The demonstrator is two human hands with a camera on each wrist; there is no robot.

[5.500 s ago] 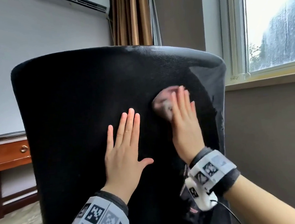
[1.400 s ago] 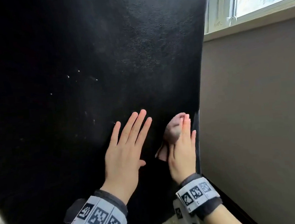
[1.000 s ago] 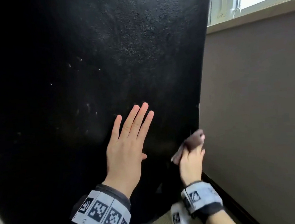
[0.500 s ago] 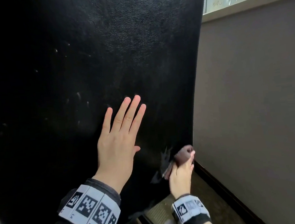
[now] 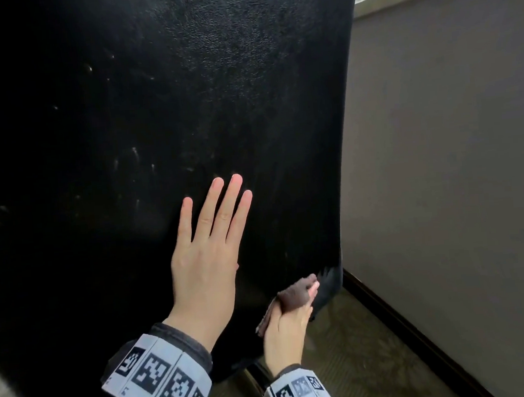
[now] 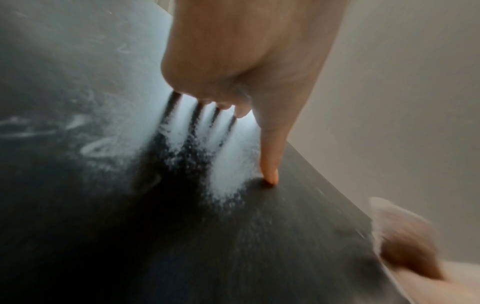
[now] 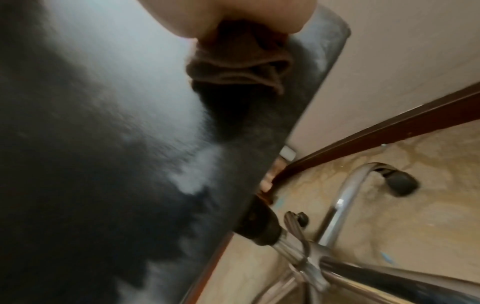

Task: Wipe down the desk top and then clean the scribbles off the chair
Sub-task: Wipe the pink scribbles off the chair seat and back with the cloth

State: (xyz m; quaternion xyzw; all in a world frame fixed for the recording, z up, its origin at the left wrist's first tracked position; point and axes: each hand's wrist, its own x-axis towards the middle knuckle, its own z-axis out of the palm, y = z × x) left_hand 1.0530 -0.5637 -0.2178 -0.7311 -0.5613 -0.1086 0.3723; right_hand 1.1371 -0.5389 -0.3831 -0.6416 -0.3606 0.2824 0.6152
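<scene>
Your left hand (image 5: pixel 207 252) lies flat with straight fingers on the black chair (image 5: pixel 183 94) back. Your right hand (image 5: pixel 288 328) squeezes a brown cloth (image 5: pixel 296 294) against its corner at 5 o'clock. Pale scribbles (image 5: pixel 132 164) sit at 9 o'clock.

Window daylight from upper right, glare on dark leather, blurred wrist views

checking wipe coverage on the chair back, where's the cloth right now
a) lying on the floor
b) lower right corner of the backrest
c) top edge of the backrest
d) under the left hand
b: the right hand holds the cloth against the lower right corner of the backrest, while the left hand lies flat higher up, with no cloth under it.
</scene>
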